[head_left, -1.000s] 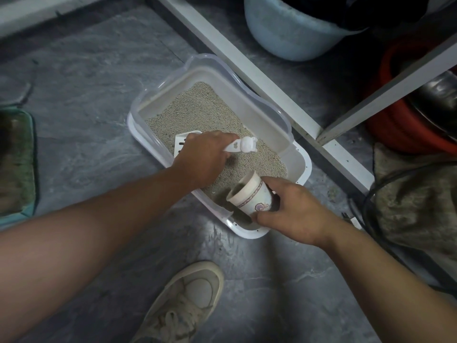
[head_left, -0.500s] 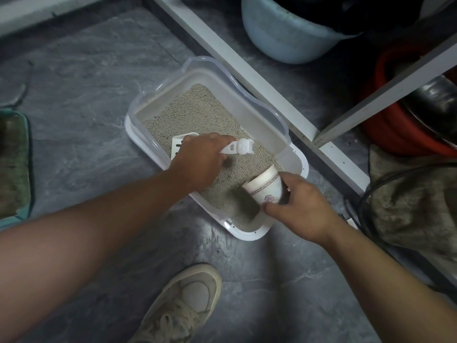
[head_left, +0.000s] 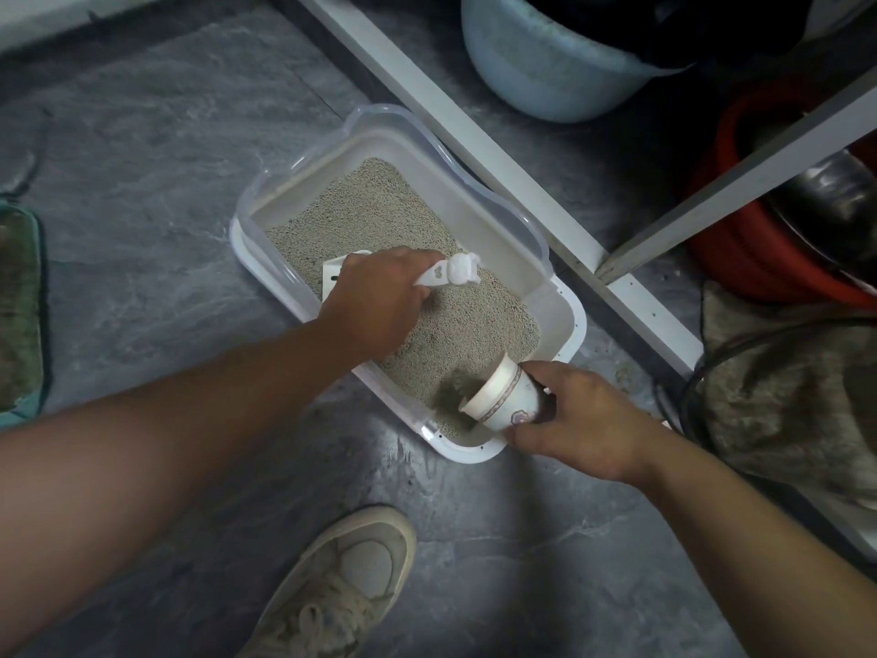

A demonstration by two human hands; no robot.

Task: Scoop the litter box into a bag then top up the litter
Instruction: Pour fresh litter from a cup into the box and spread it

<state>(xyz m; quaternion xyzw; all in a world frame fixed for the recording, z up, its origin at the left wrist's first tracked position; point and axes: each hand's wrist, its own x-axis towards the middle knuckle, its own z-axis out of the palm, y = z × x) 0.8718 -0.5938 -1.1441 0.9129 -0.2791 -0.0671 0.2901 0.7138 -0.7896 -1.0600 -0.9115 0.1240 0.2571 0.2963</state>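
Note:
A white litter box (head_left: pixel 567 315) with a clear raised rim sits on the grey floor, filled with beige litter (head_left: pixel 379 216). My left hand (head_left: pixel 375 296) grips the white scoop (head_left: pixel 451 273) over the middle of the litter; its slotted blade pokes out left of my knuckles. My right hand (head_left: pixel 579 415) holds a patterned paper cup (head_left: pixel 503 396) tipped on its side at the box's near right corner, mouth facing into the litter. A darker patch of litter lies right at the cup's mouth.
A white metal frame (head_left: pixel 474 149) runs diagonally just behind the box. Beyond it stand a pale blue tub (head_left: pixel 545 64) and a red basin (head_left: pixel 740 249). A grey cloth with a black cable (head_left: pixel 778 396) lies right. My shoe (head_left: pixel 341 586) is near; a teal tray (head_left: pixel 23 315) sits left.
My right hand swung the cup within the near right corner and tipped it flatter, mouth down into the litter. My left hand and the scoop stayed nearly still.

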